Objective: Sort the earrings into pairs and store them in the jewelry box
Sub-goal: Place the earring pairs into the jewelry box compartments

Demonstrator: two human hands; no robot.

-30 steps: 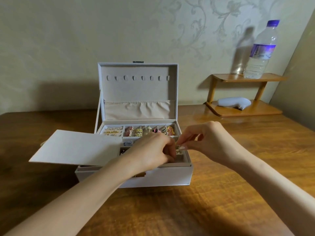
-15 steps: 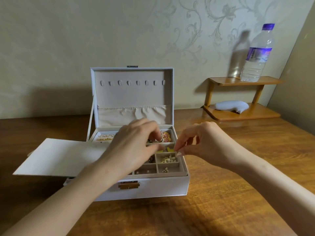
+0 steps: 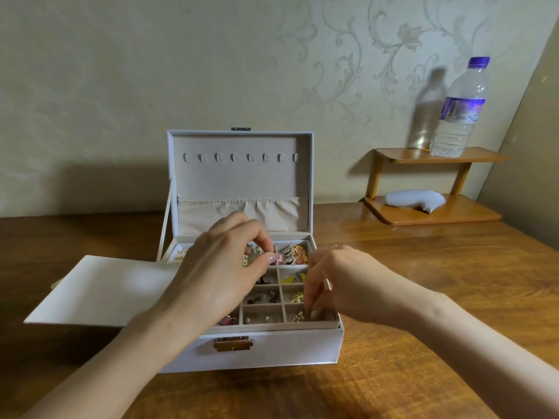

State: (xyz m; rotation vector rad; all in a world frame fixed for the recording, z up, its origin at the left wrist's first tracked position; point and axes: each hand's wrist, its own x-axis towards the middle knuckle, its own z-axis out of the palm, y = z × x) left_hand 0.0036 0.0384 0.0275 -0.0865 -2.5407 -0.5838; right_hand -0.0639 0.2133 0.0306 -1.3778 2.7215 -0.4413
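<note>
Head view: open jewelry box (image 3: 266, 352) on table (image 3: 423, 297), tray compartments mostly holding earrings (image 3: 298, 255); your left hand (image 3: 217, 267) over back row, thumb and forefinger pinched, probably on an earring (image 3: 276, 248); your right hand (image 3: 341, 282) has fingertips curled into front-right compartment, grip unclear.

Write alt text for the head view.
Two hands work in an open white jewelry box on a brown wooden table. The left hand reaches the back row of earrings; the right hand dips its fingertips into the front right compartment.
</note>
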